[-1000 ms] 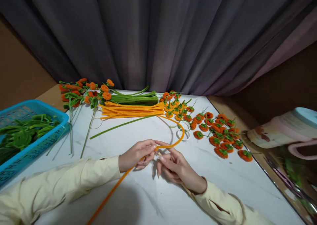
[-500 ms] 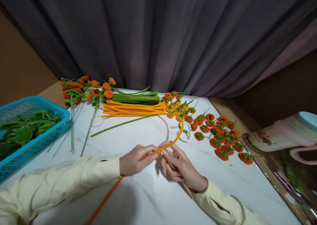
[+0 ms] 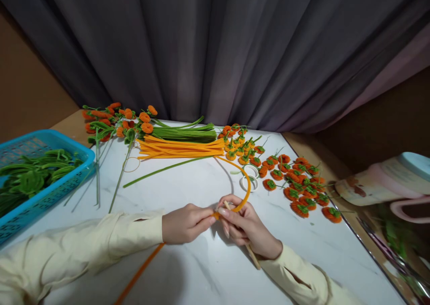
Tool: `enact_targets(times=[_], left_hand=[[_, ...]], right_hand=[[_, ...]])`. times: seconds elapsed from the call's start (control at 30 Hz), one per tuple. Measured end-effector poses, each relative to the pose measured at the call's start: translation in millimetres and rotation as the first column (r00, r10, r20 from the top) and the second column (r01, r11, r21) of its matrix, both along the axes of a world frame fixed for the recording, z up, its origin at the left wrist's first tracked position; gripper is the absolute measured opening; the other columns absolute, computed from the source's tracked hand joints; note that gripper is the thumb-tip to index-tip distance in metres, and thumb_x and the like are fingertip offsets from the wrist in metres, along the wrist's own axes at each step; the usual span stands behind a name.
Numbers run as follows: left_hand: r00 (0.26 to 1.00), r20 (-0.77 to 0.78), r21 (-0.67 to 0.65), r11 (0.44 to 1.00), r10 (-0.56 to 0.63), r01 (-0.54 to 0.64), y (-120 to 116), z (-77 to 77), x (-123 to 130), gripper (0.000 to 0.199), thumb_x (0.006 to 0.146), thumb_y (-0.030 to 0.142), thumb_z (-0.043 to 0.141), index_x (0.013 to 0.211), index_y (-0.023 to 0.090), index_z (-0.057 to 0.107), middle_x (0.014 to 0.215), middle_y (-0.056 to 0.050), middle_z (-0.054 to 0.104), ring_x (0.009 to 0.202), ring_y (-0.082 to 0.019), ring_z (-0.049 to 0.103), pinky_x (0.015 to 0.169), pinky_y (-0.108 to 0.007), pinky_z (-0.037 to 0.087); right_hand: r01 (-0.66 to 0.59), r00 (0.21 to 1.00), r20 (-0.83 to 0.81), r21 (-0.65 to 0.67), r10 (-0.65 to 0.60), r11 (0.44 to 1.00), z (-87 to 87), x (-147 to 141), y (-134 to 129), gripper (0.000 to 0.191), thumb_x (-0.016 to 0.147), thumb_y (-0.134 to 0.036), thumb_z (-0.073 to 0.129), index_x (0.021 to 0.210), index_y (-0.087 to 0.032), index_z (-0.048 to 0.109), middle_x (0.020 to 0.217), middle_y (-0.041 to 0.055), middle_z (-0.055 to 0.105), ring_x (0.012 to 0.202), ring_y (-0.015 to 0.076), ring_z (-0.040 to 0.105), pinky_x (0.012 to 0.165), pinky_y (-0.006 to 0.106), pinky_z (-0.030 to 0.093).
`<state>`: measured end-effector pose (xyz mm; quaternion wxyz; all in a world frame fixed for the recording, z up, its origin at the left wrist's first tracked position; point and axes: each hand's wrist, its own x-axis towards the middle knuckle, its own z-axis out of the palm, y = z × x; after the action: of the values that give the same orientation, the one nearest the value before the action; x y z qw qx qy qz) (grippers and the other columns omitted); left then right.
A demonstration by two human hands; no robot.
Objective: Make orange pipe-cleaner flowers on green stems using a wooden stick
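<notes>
Hands [image 3: 184, 224] pinching an orange pipe cleaner [image 3: 249, 184], right hand [image 3: 247, 226] also gripping a wooden stick [image 3: 252, 256], tumbler [image 3: 378, 179] print blurred

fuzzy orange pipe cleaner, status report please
Left hand pinching fuzzy orange pipe cleaner; right hand gripping thin pale wooden stick. Pipe cleaner arcing beyond right hand. Round white rings beyond, not between hands.

Basket [image 3: 43, 204] left, strand bundles [image 3: 181, 148] behind the hands [image 3: 184, 224], flower heads [image 3: 299, 209] right, mug [image 3: 379, 179] beyond.

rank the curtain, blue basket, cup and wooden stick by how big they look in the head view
1. Curtain
2. Blue basket, cut off by frame
3. Cup, cut off too
4. Wooden stick, partly hidden
</notes>
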<state>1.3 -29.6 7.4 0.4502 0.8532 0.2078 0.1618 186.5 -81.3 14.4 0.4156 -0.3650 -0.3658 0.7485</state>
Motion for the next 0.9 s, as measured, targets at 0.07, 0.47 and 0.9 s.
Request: enact_targets(times=[0.07, 0.47, 0.9], left_hand=[[1.000, -0.007, 0.044, 0.999, -0.026, 0.026, 0, 0.8, 1, 0.025, 0.093, 0.024, 0.035, 0.081, 0.020, 0.057, 0.055, 0.004, 0.039, 0.047, -0.010, 0.038, 0.050, -0.021, 0.030], [0.998, 0.052, 0.409, 0.911, 0.029, -0.047, -8, -11.3, -2, 0.023, 0.091, 0.022, 0.041, 0.106, 0.012, 0.056, 0.051, 0.003, 0.055, 0.042, -0.011, 0.050, 0.044, -0.020, 0.037], [0.998, 0.048, 0.153, 0.988, -0.030, 0.022, 1, -0.8, -2, 0.024, 0.091, 0.017, 0.035, 0.088, 0.013, 0.059, 0.049, 0.004, 0.048, 0.040, -0.008, 0.042, 0.043, -0.018, 0.032]], right_hand=[[-0.010, 1.000, -0.005, -0.001, 0.010, 1.000, -1.0, -1, 1, 0.026, 0.084, -0.039, 0.063, 0.081, -0.016, 0.050, 0.054, -0.0052, 0.056, 0.029, -0.0021, 0.017, 0.027, 0.010, 0.012], [-0.105, 0.994, -0.036, -0.082, 0.102, 0.991, -3.5, 3, 5, 0.025, 0.084, -0.032, 0.063, 0.096, -0.020, 0.045, 0.050, -0.0087, 0.055, 0.029, -0.0006, 0.013, 0.027, 0.010, 0.011], [-0.097, 0.995, -0.014, -0.094, 0.096, 0.991, -7.7, 6, 8, 0.031, 0.083, -0.039, 0.064, 0.094, -0.020, 0.042, 0.053, -0.0079, 0.056, 0.029, -0.0012, 0.013, 0.026, 0.010, 0.013]])
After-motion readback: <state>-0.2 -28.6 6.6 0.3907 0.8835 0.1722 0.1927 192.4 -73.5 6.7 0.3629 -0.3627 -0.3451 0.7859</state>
